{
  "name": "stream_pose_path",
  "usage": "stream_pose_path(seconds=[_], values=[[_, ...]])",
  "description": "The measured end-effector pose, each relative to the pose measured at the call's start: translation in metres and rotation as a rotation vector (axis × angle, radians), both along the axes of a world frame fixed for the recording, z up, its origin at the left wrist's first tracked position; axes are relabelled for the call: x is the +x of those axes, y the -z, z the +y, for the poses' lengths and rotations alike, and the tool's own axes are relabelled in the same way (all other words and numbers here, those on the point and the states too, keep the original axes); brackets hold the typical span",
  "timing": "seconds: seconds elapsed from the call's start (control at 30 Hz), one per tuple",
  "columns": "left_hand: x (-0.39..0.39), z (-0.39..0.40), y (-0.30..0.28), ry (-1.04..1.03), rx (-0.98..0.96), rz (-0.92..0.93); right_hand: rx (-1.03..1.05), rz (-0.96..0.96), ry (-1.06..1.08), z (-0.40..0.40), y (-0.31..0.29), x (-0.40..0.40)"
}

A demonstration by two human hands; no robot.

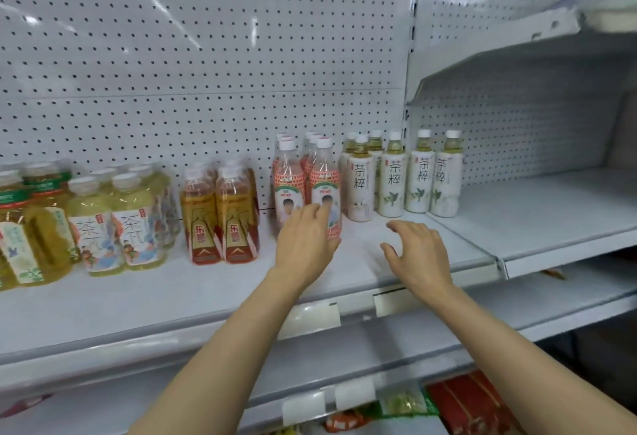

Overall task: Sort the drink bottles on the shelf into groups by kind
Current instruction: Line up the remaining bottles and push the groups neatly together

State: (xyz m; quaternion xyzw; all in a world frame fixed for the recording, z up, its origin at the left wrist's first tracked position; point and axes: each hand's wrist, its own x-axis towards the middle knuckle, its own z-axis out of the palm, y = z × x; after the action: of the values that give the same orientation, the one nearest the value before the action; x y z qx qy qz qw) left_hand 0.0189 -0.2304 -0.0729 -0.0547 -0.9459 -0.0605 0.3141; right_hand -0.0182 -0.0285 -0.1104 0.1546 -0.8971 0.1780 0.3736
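Note:
Drink bottles stand in groups on the white shelf [206,289]. From the left: green-label tea bottles [31,227], pale yellow tea bottles [117,224], amber bottles with red labels [220,217], clear bottles with red-patterned labels [322,179], and white-label tea bottles [393,179]. My left hand [305,245] reaches in front of the red-patterned bottles, its relaxed fingers touching the front two. My right hand [418,252] hovers over the bare shelf in front of the white-label bottles, fingers loosely spread and holding nothing.
A pegboard back wall [206,55] runs behind the bottles. To the right lies a second shelf bay [551,221], with another shelf overhead [517,52]. Lower shelves hold red and green packets [458,400]. Price-tag holders [313,319] line the shelf's front edge.

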Motion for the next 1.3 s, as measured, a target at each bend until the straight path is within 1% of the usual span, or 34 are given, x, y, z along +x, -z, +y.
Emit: stream_pose_path(seconds=[0.43,0.6,0.67,0.83,0.97,1.07,1.13,1.3], values=[[-0.096,0.082,-0.010,0.150,-0.125,-0.090,-0.068,-0.019,0.151,0.072,-0.005,-0.066],[-0.129,0.112,-0.013,0.168,-0.123,-0.110,-0.088,-0.085,0.153,0.098,-0.007,-0.095],[-0.143,0.124,-0.017,0.156,-0.112,-0.090,-0.145,-0.157,0.151,0.110,-0.012,-0.116],[-0.172,0.142,-0.029,0.131,-0.016,-0.088,-0.451,-0.356,0.075,0.129,-0.039,-0.179],[-0.195,0.158,-0.045,0.110,0.112,-0.010,-0.649,-0.424,-0.026,0.136,-0.050,-0.228],[-0.212,0.178,-0.049,0.136,0.202,0.023,-0.707,-0.435,-0.086,0.134,-0.044,-0.246],[-0.224,0.193,-0.049,0.142,0.271,0.020,-0.700,-0.437,-0.095,0.137,-0.044,-0.248],[-0.247,0.230,-0.047,0.114,0.439,0.034,-0.698,-0.490,-0.220,0.162,-0.044,-0.227]])
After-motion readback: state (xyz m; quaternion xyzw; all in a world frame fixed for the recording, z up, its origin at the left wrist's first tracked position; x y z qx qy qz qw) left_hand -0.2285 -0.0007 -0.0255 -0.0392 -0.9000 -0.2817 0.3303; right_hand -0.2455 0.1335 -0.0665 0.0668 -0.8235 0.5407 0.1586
